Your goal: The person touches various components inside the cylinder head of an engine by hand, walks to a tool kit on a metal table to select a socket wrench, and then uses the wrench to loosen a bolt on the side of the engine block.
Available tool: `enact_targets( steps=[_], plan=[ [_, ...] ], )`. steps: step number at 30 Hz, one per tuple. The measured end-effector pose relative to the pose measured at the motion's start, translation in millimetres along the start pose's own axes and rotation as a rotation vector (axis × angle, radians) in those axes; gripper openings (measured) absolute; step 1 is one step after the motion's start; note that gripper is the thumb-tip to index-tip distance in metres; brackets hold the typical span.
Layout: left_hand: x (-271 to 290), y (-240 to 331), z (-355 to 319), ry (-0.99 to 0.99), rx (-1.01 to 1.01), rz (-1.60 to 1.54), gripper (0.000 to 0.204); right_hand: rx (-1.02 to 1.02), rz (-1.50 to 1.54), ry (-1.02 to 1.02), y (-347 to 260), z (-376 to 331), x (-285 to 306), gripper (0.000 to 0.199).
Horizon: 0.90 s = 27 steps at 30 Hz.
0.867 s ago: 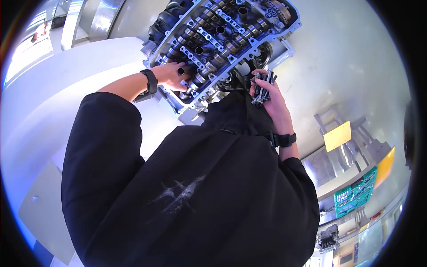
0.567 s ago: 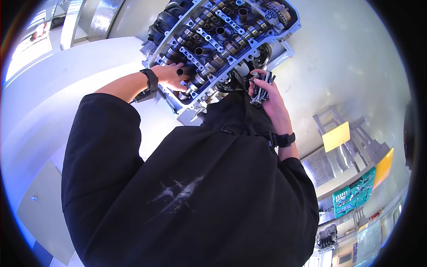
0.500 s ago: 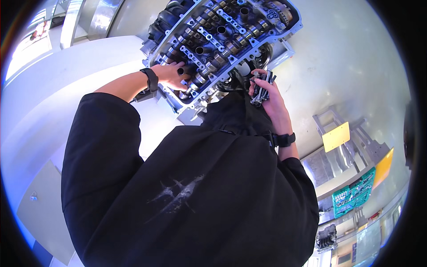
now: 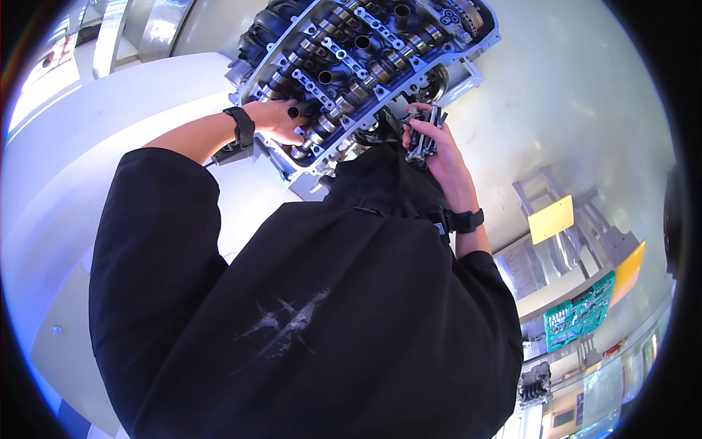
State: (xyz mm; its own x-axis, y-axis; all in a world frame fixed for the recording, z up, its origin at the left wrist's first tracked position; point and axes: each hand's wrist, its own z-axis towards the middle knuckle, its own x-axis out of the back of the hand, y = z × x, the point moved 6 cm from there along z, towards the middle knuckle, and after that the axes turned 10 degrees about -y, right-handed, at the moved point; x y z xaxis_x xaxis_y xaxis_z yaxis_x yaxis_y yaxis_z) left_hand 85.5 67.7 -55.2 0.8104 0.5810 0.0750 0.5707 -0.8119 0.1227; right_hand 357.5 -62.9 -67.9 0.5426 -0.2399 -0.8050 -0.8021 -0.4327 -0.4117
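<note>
An engine cylinder head (image 4: 401,94) with its valve cover off lies in front of me. Two camshafts (image 4: 380,71) run across it under silver bearing caps (image 4: 344,58). My left hand (image 4: 272,120) reaches into the head's near left end. Its fingers are bent down beside a dark round tube (image 4: 294,113), closed around a small bright metal part that I cannot make out; some fingertips are hidden. At the head's near right side, my right hand (image 4: 447,155) is closed around a bundle of several long metal bolts (image 4: 424,137), held clear of the engine.
Black ribbed engine parts (image 4: 265,36) adjoin the head's far left side. A metal stand with a yellow panel (image 4: 551,219) is at the right. Below it sits an open green tool case (image 4: 580,312), with another engine part (image 4: 534,383) farther down. A pale curved surface (image 4: 146,95) lies left.
My left hand's fingers have drawn closer together and bent further down in the head. My right hand has shifted slightly left and up with the bolts. The whole view has shifted a little.
</note>
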Motion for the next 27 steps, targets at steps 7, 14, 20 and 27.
enact_targets(
  steps=[7,14,20,27],
  plan=[
    [19,14,-27,-0.104,0.072,-0.052,0.068,0.032,0.01,0.014,-9,-3,5,0.038],
    [3,0,-12,-0.14,0.022,-0.085,0.071,0.052,0.042,0.08,-10,-6,16,0.037],
    [9,5,-13,-0.147,-0.015,0.0,0.07,0.073,0.097,0.107,-6,-5,24,0.036],
    [26,0,-23,-0.088,-0.203,-0.011,0.063,-0.051,0.007,-0.021,-17,10,-7,0.036]
  ],
)
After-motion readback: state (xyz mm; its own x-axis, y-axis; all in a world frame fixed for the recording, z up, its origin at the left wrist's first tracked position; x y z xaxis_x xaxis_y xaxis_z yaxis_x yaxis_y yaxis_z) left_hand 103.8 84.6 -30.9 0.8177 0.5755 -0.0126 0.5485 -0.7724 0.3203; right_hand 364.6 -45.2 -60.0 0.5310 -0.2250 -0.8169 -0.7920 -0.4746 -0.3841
